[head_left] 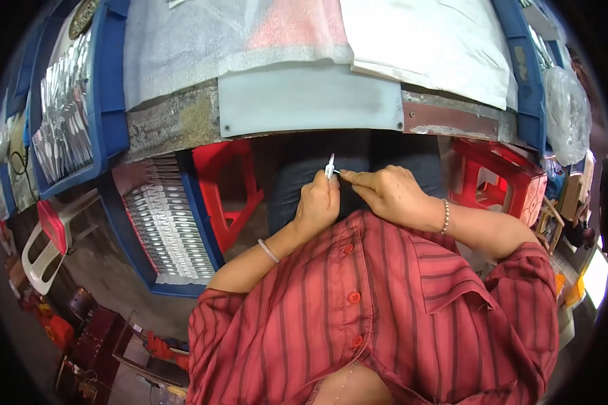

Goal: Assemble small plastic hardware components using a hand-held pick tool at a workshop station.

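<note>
Above my lap, close to the table edge, my left hand [319, 199] is closed around a small, slender white-and-silver piece [330, 167]. Its narrow tip points up and away from me; its lower end is hidden in my fingers. My right hand [390, 191] comes in from the right, its fingers pinched together. A thin, short dark thing shows between its fingertips and the piece, too small to name. The two hands are close together, and the right fingertips are right beside the piece.
A table with a pale plate [311, 101] along its front edge and white cloth [432, 47] lies ahead. Blue crates of shiny flat metal pieces stand at left, one [165, 223] lower down. Red stools [233, 192] flank my legs; a plastic bag [566, 115] hangs at right.
</note>
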Available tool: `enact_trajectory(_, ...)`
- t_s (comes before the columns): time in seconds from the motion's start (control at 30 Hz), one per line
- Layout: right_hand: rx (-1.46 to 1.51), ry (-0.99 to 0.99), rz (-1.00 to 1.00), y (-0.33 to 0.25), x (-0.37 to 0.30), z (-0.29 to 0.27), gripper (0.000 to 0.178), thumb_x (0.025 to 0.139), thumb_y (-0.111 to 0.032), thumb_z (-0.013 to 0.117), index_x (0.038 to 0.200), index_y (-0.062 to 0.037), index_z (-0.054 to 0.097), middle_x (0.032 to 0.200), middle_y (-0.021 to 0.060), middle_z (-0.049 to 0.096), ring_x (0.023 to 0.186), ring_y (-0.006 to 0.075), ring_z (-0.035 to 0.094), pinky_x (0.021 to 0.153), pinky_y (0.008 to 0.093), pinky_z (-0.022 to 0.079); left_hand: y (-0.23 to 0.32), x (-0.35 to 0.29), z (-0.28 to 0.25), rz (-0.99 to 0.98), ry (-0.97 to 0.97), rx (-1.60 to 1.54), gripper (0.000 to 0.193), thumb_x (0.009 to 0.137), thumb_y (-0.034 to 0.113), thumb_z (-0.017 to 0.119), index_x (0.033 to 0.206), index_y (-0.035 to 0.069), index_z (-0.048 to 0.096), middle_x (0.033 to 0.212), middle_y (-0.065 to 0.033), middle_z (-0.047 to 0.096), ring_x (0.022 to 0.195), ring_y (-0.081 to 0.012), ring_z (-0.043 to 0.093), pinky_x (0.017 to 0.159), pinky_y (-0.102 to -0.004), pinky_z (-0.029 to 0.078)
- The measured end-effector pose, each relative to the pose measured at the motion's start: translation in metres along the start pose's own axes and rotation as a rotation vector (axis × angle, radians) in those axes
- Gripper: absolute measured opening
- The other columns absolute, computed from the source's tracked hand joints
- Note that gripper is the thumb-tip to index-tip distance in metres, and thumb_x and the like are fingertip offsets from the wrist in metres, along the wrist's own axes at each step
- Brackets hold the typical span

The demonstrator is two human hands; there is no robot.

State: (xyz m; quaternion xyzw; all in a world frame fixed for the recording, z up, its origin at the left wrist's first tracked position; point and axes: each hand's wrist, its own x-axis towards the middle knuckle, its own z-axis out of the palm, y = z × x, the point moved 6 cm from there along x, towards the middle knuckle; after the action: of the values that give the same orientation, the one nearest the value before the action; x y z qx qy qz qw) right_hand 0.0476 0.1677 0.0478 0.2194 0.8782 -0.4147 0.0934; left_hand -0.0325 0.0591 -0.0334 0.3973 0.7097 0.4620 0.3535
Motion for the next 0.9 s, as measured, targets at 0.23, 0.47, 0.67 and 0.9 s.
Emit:
enact_trajectory(0.23,0.683,-0.092,0.337,0.027,-0.016,0.008,0.036,0.088,-0.011,0.057,0.123,-0.0056,0.060,0.074,0.0172,0.062,0.064,0.0308,0.061,0.065,0.0376,0.049,0.015,-0.006,-0.002,0.112,0.056,0.027,0.014,0.092,0.008,0.050,0.087,-0.005,0.051,0.065,-0.0243,0.057,0.059,-0.0418,0.060,0.051,-0.0474,0.044)
enact_trajectory(0.47,-0.121,0.074,-0.172,-0.034,-0.046,-0.024,0.028,0.087,-0.007,0.057,0.114,-0.0005,0.061,0.102,0.0170,0.056,0.090,0.0315,0.057,0.076,0.0365,0.048,0.034,-0.029,-0.022,-0.683,-0.479,-1.031,0.075,0.091,0.070,0.023,0.128,0.009,0.046,0.059,0.0049,0.032,0.043,-0.0033,0.024,0.038,-0.0184,0.019)
enact_trajectory(0.67,-0.277,0.087,-0.668,-0.119,-0.017,0.002,0.032,0.073,-0.006,0.058,0.105,-0.0003,0.060,0.097,0.0119,0.058,0.082,0.0274,0.059,0.069,0.0351,0.050,0.038,-0.049,-0.051,-0.616,-0.485,-0.956,0.090,0.084,0.077,0.022,0.146,0.011,0.026,0.059,0.0029,0.033,0.044,-0.0056,0.025,0.039,-0.0205,0.019)
enact_trajectory(0.9,-0.430,-0.174,-0.927,-0.165,0.014,0.061,0.012,0.074,-0.011,0.058,0.083,-0.0048,0.053,0.077,0.0091,0.051,0.071,0.0235,0.058,0.058,0.0343,0.049,0.024,-0.083,-0.093,-0.585,-0.471,-1.020,0.088,0.087,0.074,0.022,0.149,0.012,0.021,0.065,-0.0012,0.047,0.045,-0.0080,0.034,0.040,-0.0235,0.026)
